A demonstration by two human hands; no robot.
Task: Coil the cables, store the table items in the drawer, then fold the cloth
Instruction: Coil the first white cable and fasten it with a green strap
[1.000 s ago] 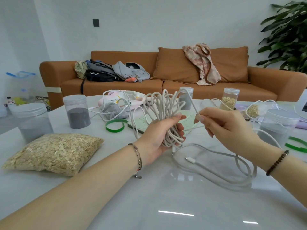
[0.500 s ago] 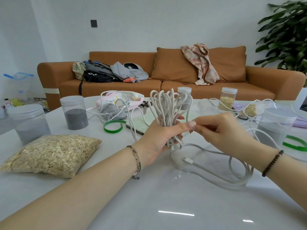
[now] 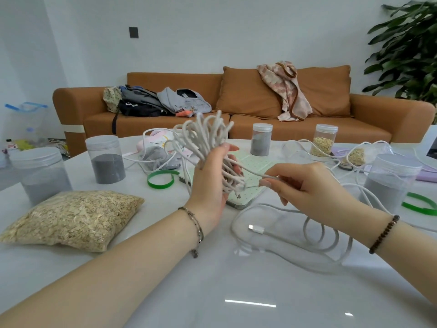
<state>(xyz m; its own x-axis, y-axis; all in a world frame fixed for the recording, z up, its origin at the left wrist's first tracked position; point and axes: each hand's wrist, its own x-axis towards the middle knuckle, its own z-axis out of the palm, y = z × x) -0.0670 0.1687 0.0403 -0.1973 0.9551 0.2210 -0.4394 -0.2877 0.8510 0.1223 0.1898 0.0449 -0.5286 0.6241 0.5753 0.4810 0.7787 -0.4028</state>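
Note:
My left hand (image 3: 210, 183) grips a thick bundle of coiled white cable (image 3: 205, 136) upright above the table, its loops fanning out over my fingers. From the bundle a free strand runs right to my right hand (image 3: 305, 185), which pinches it between thumb and fingertips. A second white cable (image 3: 314, 233) lies in loose loops on the white table (image 3: 236, 292) under my right wrist, its plug (image 3: 256, 228) bare. A green dotted cloth (image 3: 250, 185) lies flat behind my hands. More white cable (image 3: 331, 157) trails among the jars at the right.
A bag of oat flakes (image 3: 71, 216) lies at the left. Lidded jars of grey powder (image 3: 105, 159) (image 3: 39, 176) (image 3: 390, 181) (image 3: 260, 139) and a jar of oats (image 3: 322, 139) stand around. Green tape rings (image 3: 160, 179) (image 3: 421, 205) lie flat. A pink item (image 3: 156, 140) and an orange sofa (image 3: 236, 110) sit behind.
My left hand has turned, tipping the bundle's loops to the left. My right hand has dropped lower and drawn the free strand out to the right across the bundle.

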